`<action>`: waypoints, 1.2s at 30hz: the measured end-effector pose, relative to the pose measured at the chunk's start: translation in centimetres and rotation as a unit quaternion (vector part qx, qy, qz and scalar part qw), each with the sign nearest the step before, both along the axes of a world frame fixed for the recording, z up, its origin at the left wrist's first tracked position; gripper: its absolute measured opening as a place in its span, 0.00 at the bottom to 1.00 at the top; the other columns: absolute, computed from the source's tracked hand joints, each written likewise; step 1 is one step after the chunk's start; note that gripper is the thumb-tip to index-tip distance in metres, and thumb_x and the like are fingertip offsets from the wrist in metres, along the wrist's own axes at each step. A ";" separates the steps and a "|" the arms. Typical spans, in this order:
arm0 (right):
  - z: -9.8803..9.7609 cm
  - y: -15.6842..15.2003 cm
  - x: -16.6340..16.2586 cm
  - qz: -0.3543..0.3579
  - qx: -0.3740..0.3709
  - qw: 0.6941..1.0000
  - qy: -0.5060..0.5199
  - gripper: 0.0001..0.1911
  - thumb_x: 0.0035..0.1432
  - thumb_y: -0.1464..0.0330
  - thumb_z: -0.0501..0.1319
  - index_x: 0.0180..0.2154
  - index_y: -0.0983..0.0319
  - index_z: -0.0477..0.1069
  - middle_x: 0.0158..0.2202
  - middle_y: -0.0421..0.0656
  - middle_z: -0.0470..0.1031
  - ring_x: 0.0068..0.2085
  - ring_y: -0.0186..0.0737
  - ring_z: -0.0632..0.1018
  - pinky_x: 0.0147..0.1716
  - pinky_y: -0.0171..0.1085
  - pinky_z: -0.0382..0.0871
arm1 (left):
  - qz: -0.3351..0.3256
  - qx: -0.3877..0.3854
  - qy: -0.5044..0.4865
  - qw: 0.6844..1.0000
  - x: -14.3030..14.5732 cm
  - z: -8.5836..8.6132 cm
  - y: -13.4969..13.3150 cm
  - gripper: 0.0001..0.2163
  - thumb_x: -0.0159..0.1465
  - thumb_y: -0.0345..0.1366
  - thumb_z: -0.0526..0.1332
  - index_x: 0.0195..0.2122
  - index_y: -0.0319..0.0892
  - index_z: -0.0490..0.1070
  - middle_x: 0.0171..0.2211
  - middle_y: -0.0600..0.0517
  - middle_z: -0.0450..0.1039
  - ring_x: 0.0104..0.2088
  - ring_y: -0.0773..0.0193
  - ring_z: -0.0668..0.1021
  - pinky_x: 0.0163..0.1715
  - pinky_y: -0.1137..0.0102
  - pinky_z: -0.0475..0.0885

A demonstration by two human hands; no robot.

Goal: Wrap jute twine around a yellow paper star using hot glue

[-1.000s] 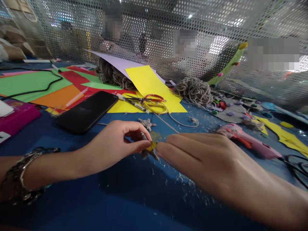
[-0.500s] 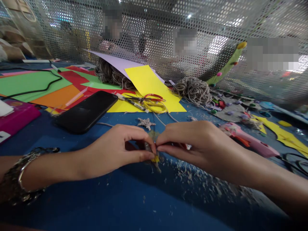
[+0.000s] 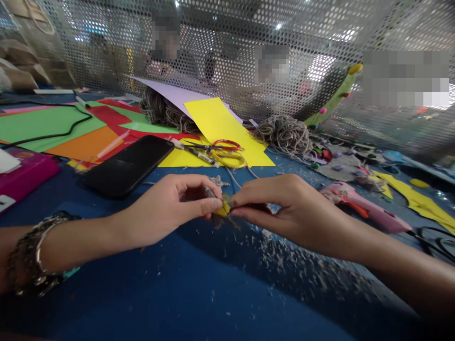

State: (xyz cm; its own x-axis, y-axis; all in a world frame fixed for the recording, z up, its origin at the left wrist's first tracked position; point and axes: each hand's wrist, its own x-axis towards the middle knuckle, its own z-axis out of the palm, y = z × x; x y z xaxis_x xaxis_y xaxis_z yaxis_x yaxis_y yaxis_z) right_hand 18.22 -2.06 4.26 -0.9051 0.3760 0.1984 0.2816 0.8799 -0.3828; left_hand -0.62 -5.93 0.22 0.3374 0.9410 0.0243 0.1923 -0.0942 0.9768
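Note:
My left hand pinches a small yellow paper piece with grey yarn on it between thumb and fingers; its full shape is hidden. Thumb and forefinger of my right hand are pressed together at its right edge, on what looks like the grey yarn. A grey strand runs from near the scissors toward this hand. Just behind my left fingers lies a grey yarn-wrapped star, partly covered.
A black phone, a marker and yellow paper lie beyond my hands. At right rests a pink glue gun with its cable. Yarn bundles stand before a perforated metal screen. Fibre scraps litter the blue table.
Both hands have risen slightly, lifting the yellow piece. More of its yellow surface shows, and my left hand now covers part of the grey star.

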 end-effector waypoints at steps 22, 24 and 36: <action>-0.3 -1.8 0.4 0.031 0.210 0.976 -0.053 0.16 0.61 0.73 0.44 0.32 0.66 0.69 0.27 0.43 0.68 0.28 0.32 0.67 0.26 0.32 0.59 | -0.075 -0.129 0.009 0.989 0.7 -0.2 -0.4 0.05 0.55 0.36 0.59 0.27 0.40 0.67 0.22 0.57 0.67 0.24 0.73 0.71 0.24 0.80 0.68; -0.1 -1.5 0.4 0.031 0.140 0.987 -0.070 0.14 0.61 0.71 0.46 0.33 0.66 0.69 0.29 0.43 0.68 0.29 0.31 0.67 0.27 0.31 0.60 | -0.078 -0.126 0.017 0.989 0.7 -0.3 -0.5 0.04 0.55 0.35 0.59 0.27 0.41 0.67 0.23 0.58 0.68 0.25 0.72 0.71 0.25 0.80 0.69; 0.1 -0.1 0.1 0.023 -0.055 0.998 -0.034 0.07 0.56 0.72 0.54 0.32 0.65 0.70 0.29 0.39 0.72 0.30 0.24 0.69 0.31 0.24 0.61 | -0.082 -0.021 0.040 0.996 0.4 0.0 -0.7 0.01 0.56 0.33 0.58 0.28 0.43 0.69 0.26 0.59 0.71 0.28 0.72 0.74 0.28 0.80 0.67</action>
State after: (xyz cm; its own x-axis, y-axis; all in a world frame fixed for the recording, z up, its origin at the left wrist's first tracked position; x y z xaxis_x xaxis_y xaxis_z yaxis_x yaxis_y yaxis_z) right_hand 18.33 -2.15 4.37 -0.9316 0.3505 0.0961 0.2707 0.8457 -0.4600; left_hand -0.25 -6.60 0.17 0.4851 0.8732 -0.0472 0.2544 -0.0893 0.9630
